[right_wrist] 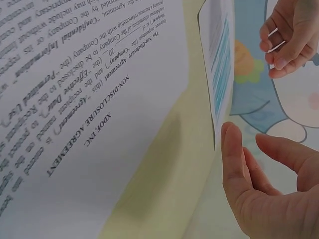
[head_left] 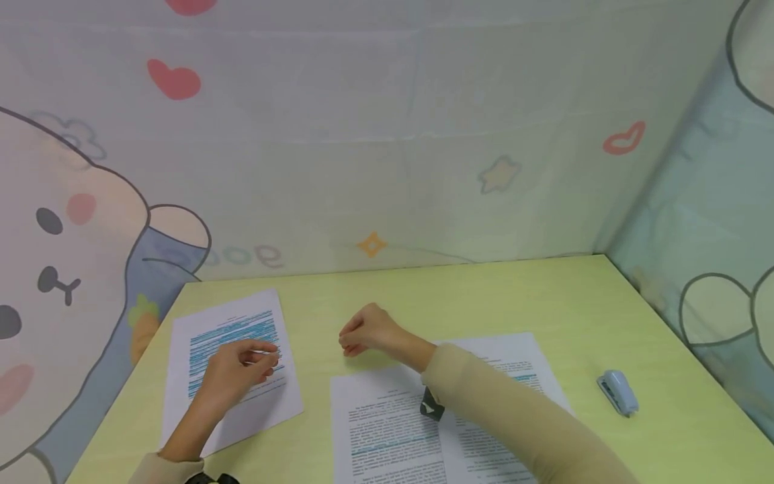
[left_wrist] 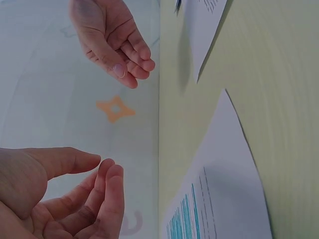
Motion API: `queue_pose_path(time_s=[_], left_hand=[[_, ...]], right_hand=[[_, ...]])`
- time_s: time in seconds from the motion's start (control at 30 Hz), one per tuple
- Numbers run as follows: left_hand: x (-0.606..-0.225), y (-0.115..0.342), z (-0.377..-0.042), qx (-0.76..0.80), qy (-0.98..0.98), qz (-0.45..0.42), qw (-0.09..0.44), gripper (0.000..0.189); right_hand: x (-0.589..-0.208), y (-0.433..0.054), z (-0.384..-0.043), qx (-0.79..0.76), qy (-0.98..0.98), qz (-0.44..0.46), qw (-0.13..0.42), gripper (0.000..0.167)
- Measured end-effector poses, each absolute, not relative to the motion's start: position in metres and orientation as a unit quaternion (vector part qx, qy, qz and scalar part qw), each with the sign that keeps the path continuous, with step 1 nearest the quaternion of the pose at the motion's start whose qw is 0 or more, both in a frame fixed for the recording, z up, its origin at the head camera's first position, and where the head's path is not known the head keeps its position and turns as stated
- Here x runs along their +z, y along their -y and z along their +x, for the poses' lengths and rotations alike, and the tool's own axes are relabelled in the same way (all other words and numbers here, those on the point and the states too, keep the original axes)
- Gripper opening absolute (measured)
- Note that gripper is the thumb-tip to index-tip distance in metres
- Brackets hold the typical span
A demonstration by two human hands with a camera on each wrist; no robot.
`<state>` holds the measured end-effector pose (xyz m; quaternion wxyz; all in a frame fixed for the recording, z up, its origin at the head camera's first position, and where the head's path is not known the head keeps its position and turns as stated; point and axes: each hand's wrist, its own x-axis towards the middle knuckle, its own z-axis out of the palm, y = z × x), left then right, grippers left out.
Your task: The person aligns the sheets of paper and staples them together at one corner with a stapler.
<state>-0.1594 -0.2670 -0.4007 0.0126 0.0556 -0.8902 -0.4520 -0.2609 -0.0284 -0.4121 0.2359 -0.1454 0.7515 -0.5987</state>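
Above the left sheet of paper [head_left: 236, 417], whose lines are largely marked in blue, hovers my left hand [head_left: 238, 370]. Its fingers are loosely curved, the thumb near the fingertips, and nothing is between them. My right hand [head_left: 371, 329] is raised over the table just beyond the middle sheet [head_left: 393, 417], fingers loosely bent and holding nothing. In the right wrist view a gap shows between thumb and fingers [right_wrist: 234, 159]. A printed non-disclosure agreement [right_wrist: 124, 99] lies beneath that hand. My right forearm covers part of the right-hand sheet [head_left: 508, 349], which lies beside the middle one.
A small light-blue stapler [head_left: 618, 392] lies on the yellow-green table [head_left: 484, 296], right of the sheets. A cloth backdrop [head_left: 363, 134] with cartoon prints rises behind the table's far edge and along both sides. The middle and right sheets run out of view at the bottom.
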Motion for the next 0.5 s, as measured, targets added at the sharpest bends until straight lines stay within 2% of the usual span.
queue_pose_path(time_s=[0.5], left_hand=[[-0.404,0.297,-0.159,-0.415,0.908,0.053,0.02,0.03]], right_hand=[[-0.427,0.049,-0.266,-0.59,-0.766,-0.133,0.215,0.006]])
